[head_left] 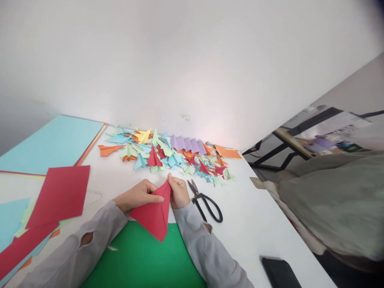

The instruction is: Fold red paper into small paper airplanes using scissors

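Note:
A partly folded sheet of red paper [153, 218] is held up between my two hands, its point toward the wall and its wide end toward me. My left hand [141, 196] grips its left side, thumb lying on top near a crease; the other fingers are behind the paper. My right hand [179, 192] pinches the narrow tip between thumb and fingers. Beneath the paper lies a green mat [144, 260]. Black-handled scissors [205, 202] rest on the table, blades parted, just right of my right hand.
Folded paper planes [154, 156] in several colours are heaped along the wall, with a pleated purple paper [187, 145] among them. Red sheets [61, 192] and large light-blue sheets [54, 142] lie left. A black phone-like object [280, 272] lies front right. Another person's sleeve [330, 200] is beyond the right edge.

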A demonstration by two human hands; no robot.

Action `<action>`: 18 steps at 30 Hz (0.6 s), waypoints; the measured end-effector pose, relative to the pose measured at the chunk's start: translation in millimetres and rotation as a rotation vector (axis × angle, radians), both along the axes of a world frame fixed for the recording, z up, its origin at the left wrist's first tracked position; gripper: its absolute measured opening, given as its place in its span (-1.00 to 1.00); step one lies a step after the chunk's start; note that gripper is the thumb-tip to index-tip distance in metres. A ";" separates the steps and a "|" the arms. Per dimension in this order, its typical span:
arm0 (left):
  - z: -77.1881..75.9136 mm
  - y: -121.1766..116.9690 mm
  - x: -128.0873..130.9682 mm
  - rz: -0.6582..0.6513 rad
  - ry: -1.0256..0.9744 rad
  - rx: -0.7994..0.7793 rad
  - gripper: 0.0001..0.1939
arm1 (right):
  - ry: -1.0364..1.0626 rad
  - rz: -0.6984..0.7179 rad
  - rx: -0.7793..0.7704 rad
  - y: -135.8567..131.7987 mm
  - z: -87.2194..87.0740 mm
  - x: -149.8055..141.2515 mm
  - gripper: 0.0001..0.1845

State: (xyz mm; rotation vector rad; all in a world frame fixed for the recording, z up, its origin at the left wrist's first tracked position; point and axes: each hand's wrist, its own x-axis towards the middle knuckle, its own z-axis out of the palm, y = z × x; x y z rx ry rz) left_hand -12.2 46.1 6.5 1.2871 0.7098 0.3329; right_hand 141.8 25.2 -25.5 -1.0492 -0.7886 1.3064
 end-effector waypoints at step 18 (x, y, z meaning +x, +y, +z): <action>3.5 -0.6 2.2 0.076 -0.020 -0.090 -0.73 | -0.034 0.029 -0.021 1.8 -4.0 2.7 -0.51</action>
